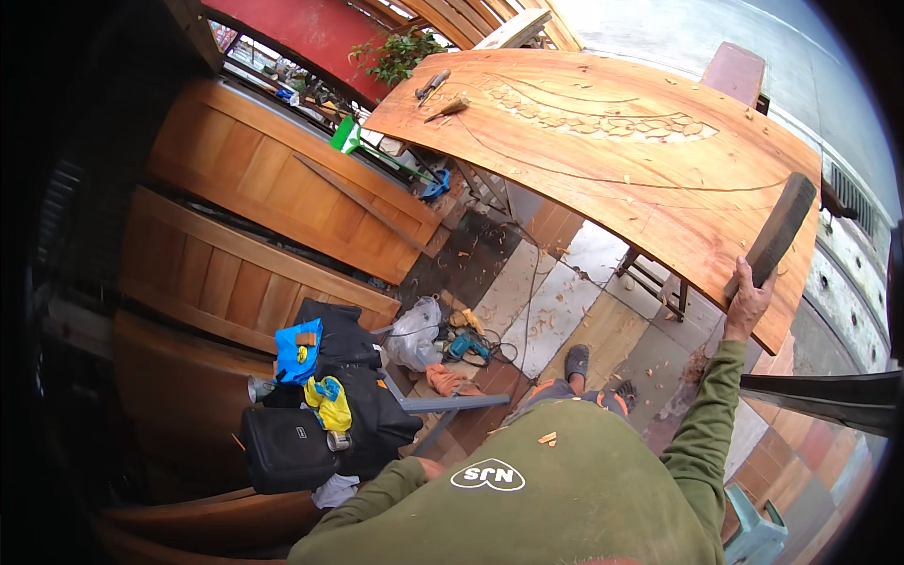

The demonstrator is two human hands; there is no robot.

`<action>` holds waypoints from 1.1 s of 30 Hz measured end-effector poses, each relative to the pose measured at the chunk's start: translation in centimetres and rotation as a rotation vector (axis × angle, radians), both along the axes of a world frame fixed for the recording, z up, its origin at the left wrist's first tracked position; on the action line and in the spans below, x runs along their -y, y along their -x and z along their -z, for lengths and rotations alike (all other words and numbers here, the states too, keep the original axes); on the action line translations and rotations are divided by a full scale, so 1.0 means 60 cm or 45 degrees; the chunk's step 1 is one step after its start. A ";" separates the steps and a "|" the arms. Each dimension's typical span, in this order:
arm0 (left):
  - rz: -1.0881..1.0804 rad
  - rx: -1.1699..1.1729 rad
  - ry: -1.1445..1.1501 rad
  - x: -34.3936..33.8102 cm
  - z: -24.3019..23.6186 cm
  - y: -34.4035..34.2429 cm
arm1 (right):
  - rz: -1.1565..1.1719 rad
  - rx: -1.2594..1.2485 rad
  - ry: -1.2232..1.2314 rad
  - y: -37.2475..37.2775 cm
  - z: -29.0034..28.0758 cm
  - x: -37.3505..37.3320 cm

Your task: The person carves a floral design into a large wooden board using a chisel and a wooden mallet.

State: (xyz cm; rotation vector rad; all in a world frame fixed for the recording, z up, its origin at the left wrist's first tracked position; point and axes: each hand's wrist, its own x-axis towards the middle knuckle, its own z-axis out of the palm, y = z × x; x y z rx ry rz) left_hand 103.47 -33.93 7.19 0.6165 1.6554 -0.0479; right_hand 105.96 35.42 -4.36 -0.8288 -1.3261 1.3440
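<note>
My right hand [749, 306] is closed around the near end of a long dark wooden block [783, 226], at the right end of a large wooden panel [659, 193]. The block lies on or just over the panel; I cannot tell which. Carved leaf shapes and curved lines mark the panel's surface. At its far left lie a chisel with a wooden handle [450, 109] and another hand tool [432, 87]. My left hand [431, 468] is low at my waist, its fingers mostly hidden by my green shirt.
Wooden doors [292, 169] lean at the left. A black speaker-like box [287, 449], dark cloth and a blue bag [298, 350] are stacked nearby. A teal power tool [466, 347] with a cord and a plastic bag [415, 334] sit on the tiled floor among shavings.
</note>
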 end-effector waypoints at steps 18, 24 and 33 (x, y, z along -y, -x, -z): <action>-0.066 0.072 -0.028 0.004 0.034 -0.025 | -0.071 -0.018 0.006 -0.002 -0.006 0.003; -0.074 0.093 -0.035 0.014 0.033 -0.026 | -0.063 -0.057 0.012 0.001 -0.009 0.009; -0.055 0.148 -0.062 0.008 0.044 0.036 | -0.053 0.008 0.067 -0.005 -0.003 0.003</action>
